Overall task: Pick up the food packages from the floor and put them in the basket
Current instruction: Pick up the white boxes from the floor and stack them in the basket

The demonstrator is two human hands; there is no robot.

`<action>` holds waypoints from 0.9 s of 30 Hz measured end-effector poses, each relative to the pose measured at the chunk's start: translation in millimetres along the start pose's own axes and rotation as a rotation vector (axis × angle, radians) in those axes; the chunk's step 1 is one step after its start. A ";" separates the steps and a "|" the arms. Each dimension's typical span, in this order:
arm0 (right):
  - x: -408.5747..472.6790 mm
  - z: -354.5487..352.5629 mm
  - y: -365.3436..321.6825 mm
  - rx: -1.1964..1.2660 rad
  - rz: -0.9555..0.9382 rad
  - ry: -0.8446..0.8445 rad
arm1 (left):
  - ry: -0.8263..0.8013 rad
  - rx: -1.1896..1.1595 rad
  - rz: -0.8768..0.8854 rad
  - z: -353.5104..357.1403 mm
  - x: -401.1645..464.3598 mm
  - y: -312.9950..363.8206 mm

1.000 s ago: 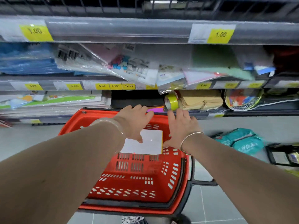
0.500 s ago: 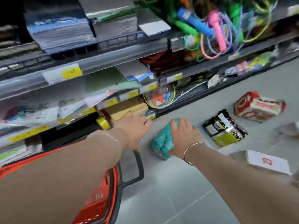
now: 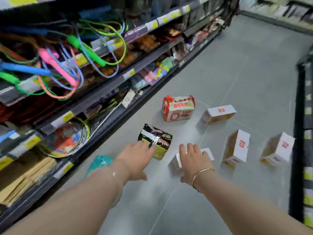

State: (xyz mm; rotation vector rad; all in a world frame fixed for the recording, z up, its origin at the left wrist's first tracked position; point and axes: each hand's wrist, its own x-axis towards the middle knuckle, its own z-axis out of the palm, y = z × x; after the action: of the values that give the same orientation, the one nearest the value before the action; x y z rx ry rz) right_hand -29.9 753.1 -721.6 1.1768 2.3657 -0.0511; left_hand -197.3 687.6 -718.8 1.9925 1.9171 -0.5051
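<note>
Several food packages lie on the grey floor. My left hand (image 3: 137,157) reaches out with straight fingers, fingertips at the black and yellow noodle pack (image 3: 156,139). My right hand (image 3: 194,162) hovers flat over a white box (image 3: 176,162) lying on the floor; whether it touches the box is unclear. Farther off sit a red and white noodle pack (image 3: 177,108), a white box (image 3: 219,113) on its side, and two upright white boxes (image 3: 237,148) (image 3: 278,150). A teal bag (image 3: 100,162) lies behind my left forearm. The basket is out of view.
Store shelves (image 3: 105,92) run along the left, holding skipping ropes (image 3: 55,65), a racket (image 3: 67,138) and brown envelopes (image 3: 22,180). A dark shelf unit (image 3: 303,116) borders the right side. The grey floor aisle (image 3: 245,65) stretches ahead.
My view swung right, away from the red basket, which left the frame. Both hands moved from the basket past the teal bag to the black noodle pack and the white box.
</note>
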 end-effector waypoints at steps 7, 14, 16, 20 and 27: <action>33.9 51.2 99.5 0.029 0.130 -0.111 | -0.044 0.034 0.074 -3.1 100.6 66.5; 80.7 102.2 171.4 0.036 0.265 -0.207 | -0.110 0.074 0.115 12.9 192.9 95.8; 105.0 117.4 185.1 0.056 0.293 -0.204 | -0.117 0.065 0.089 23.5 222.5 99.7; 147.2 154.0 197.5 0.049 0.277 -0.211 | -0.175 0.029 0.035 58.8 265.7 108.8; 214.2 238.3 212.4 -0.005 0.171 -0.278 | -0.211 0.002 0.004 133.7 339.5 132.0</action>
State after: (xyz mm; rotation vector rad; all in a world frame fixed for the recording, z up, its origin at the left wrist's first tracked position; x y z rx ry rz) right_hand 121.0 986.1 -987.6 1.2756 2.0182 -0.1414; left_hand -58.1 919.2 -997.3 1.8620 1.7842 -0.6870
